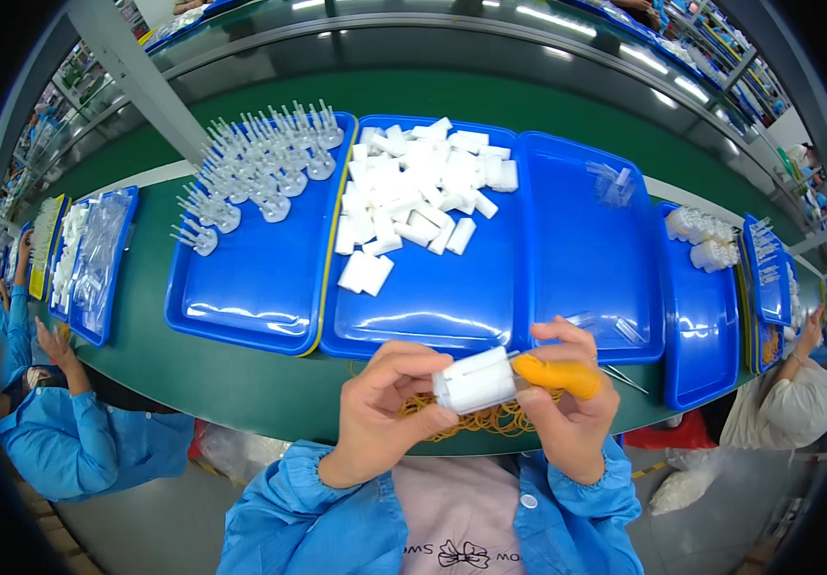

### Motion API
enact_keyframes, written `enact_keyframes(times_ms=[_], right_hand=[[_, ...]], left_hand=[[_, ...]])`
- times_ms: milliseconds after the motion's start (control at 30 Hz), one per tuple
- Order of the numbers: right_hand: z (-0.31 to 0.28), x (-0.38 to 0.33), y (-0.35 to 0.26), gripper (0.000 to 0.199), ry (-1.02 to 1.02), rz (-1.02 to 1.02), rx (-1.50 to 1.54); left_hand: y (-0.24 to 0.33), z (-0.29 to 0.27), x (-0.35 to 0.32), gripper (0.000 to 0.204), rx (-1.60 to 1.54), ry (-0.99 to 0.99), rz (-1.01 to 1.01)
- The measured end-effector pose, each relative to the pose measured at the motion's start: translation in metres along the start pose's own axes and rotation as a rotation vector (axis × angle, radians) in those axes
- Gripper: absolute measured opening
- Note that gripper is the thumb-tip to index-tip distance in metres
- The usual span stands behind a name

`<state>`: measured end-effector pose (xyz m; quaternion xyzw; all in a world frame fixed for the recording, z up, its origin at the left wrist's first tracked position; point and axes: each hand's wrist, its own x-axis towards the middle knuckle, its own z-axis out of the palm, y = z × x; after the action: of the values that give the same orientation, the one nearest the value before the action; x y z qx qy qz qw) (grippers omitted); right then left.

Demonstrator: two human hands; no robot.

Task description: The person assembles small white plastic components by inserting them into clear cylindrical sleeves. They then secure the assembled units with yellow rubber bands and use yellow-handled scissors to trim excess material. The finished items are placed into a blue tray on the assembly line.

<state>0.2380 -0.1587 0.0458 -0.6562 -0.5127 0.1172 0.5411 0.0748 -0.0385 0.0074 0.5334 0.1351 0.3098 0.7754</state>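
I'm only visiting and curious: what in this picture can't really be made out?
- Head view: the white block, partly covered by both hands.
- Rubber bands: hidden behind the hands.
- Clear pieces on the blue tray: too small and see-through to identify.

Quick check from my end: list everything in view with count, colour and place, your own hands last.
white block: one, white, held between both hands.
rubber bands: a pile, yellow, on the belt under the hands.
trays: four big ones, blue, in a row on the belt.
clear parts: many, clear, left tray.
white pieces: many, white, second tray.
white bundles: a few, white, right tray.
belt: one, green, under the trays.
co-workers: two, blue and white clothing, at left and right edges.
left hand: bare, on the block.
right hand: orange finger cot on one finger, on the block.
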Motion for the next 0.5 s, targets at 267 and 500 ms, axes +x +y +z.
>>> enact_keyframes(times_ms=[267,500], right_hand=[[-0.091,0.011,0.052,0.047,0.147,0.15,-0.589],[-0.106,-0.011,0.097,0.05,-0.161,0.184,-1.228]], left_hand=[[0.006,-0.005,0.005,0.06,-0.14,0.116,-0.106],[0.006,-0.004,0.008,0.061,-0.157,0.106,-0.125]])
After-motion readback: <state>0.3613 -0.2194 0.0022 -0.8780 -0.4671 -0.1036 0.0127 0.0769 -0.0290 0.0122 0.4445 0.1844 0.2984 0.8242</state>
